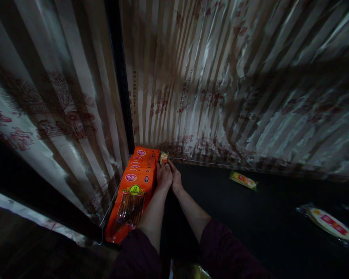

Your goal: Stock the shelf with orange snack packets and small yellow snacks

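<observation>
Maroon sleeves [139,254] lie nearest, the left hand [164,177] and right hand [176,177] together at a small yellow packet [164,158] by the back wall; whether either grips it, I cannot tell. Beside them, overlapping orange packets [116,228] bear oval logos in Chinese characters too small to read; the front one's clear window shows brown strips.
</observation>
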A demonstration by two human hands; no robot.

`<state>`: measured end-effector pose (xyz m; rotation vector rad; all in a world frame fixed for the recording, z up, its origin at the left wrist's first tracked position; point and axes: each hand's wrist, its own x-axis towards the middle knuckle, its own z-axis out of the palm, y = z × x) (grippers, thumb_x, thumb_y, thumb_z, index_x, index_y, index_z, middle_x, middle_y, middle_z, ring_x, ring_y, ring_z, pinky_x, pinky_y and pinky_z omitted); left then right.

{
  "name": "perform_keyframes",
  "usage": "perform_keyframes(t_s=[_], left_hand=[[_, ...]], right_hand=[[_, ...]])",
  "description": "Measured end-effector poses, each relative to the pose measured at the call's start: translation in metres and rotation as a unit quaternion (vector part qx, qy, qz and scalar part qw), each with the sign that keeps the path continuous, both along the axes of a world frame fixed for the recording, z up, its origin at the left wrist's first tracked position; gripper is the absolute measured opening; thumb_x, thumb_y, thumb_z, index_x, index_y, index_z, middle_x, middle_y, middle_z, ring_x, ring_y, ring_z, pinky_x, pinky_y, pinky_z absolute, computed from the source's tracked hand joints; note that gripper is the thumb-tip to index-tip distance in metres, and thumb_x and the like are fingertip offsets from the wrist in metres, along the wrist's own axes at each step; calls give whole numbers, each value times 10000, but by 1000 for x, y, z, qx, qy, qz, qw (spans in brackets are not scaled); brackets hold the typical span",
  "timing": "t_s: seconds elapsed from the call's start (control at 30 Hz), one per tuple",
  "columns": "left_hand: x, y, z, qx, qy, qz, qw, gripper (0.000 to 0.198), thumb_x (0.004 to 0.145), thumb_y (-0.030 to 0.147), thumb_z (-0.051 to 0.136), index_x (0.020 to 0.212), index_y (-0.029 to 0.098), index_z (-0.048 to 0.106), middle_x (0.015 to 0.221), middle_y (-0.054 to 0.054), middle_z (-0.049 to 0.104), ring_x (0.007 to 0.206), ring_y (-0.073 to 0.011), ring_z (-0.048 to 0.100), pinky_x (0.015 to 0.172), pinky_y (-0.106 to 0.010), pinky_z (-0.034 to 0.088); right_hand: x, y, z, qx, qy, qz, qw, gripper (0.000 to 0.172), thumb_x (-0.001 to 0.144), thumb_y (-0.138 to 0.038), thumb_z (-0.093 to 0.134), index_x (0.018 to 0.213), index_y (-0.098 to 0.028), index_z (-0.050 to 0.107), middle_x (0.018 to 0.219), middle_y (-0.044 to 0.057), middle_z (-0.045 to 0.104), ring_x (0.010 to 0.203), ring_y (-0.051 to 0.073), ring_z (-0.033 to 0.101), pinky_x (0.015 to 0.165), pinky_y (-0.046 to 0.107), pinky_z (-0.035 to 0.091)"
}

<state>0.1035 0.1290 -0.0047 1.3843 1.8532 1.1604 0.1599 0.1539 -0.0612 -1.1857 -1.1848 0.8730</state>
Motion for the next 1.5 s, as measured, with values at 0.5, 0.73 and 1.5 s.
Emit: perform_keyframes(t_s=[0.5,0.73,1.5], left_hand=[[6,-64,13,-9,-6,-26,1000,374,887,204,332,1127,145,613,1269,-133,588,1246,-203,492,1071,-327,355],[21,-140,35,18,-68,-53,996,375,901,217,322,1146,140,596,1185,-107,646,1114,-178,583,986,-303,428],[10,-361,-13,-13,-5,-203,979,334,866,183,366,1047,189,647,1116,-75,669,1102,-188,580,1028,-356,412]], right_hand=[[17,-50,23,-24,-78,1,997,453,709,-264,550,1141,-168,646,1191,80,655,1088,237,611,1029,415,418],[32,-126,41,-37,10,30,999,425,705,-222,526,1108,-193,656,1167,30,664,1097,201,595,1057,389,390],[55,-376,15,-70,-164,-57,982,355,739,-202,478,1016,-225,699,1007,49,725,942,205,666,923,378,502]])
